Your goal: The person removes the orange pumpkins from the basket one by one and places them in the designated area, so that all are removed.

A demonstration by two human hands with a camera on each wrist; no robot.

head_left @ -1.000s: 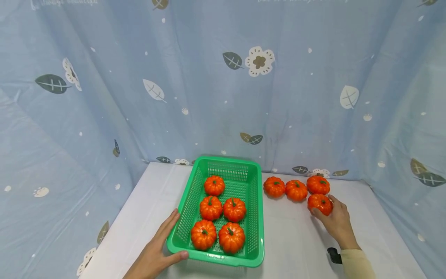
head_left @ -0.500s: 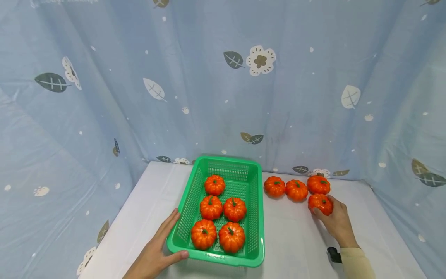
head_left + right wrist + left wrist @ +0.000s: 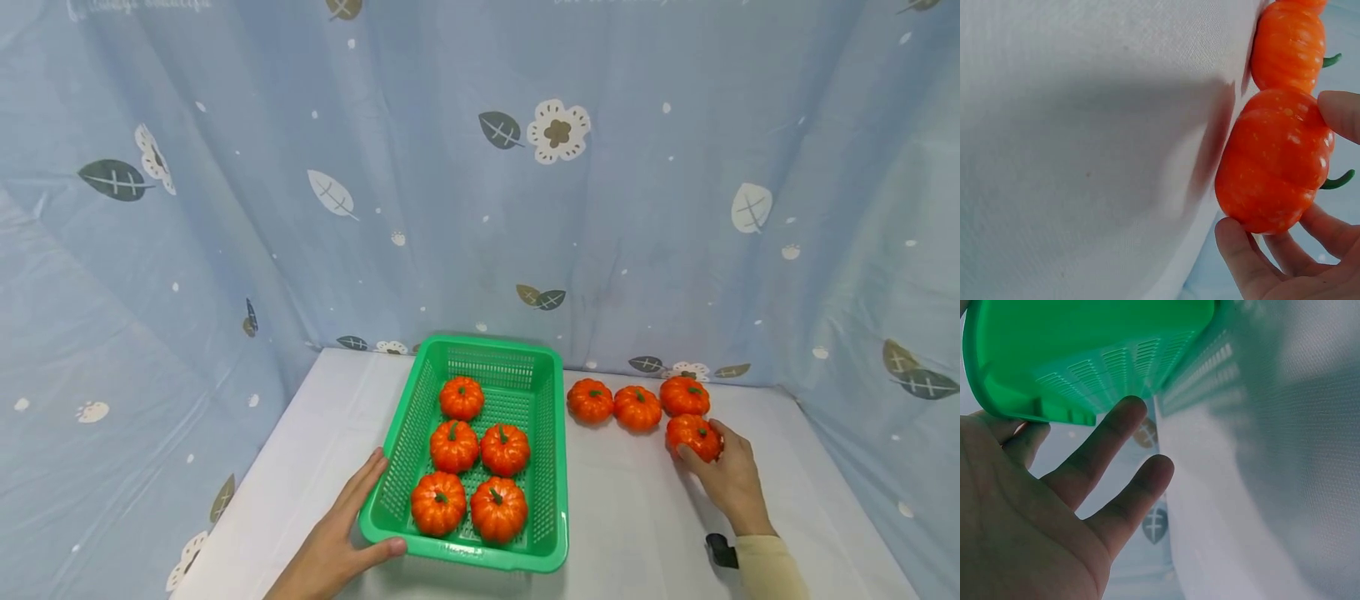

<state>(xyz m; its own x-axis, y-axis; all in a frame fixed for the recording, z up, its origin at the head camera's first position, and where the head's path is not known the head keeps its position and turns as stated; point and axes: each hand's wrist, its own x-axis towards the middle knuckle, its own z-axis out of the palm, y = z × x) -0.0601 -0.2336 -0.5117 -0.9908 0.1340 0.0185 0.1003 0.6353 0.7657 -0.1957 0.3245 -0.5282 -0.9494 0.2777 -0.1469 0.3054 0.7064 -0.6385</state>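
Observation:
My right hand (image 3: 729,477) grips a small orange pumpkin (image 3: 693,437) with a green stem, thumb on one side and fingers round the other. In the right wrist view this pumpkin (image 3: 1275,162) sits right against another pumpkin (image 3: 1289,47). My left hand (image 3: 336,527) rests at the near left corner of a green plastic basket (image 3: 564,500), its fingers spread along the outer side and the thumb on the front rim. The left wrist view has the left hand's (image 3: 1054,500) fingers mostly straight beside the basket's slotted wall (image 3: 1104,369). Several pumpkins (image 3: 499,510) lie inside the basket.
Behind the gripped pumpkin, a pumpkin (image 3: 684,396) stands close to the back curtain (image 3: 645,250). Two more pumpkins, one in the middle (image 3: 637,409) and one nearer the basket (image 3: 590,402), continue that row. White cloth (image 3: 615,517) covers the table.
My right hand has shifted slightly to the right together with the pumpkin it grips. The left hand, the basket and the other pumpkins stay where they were.

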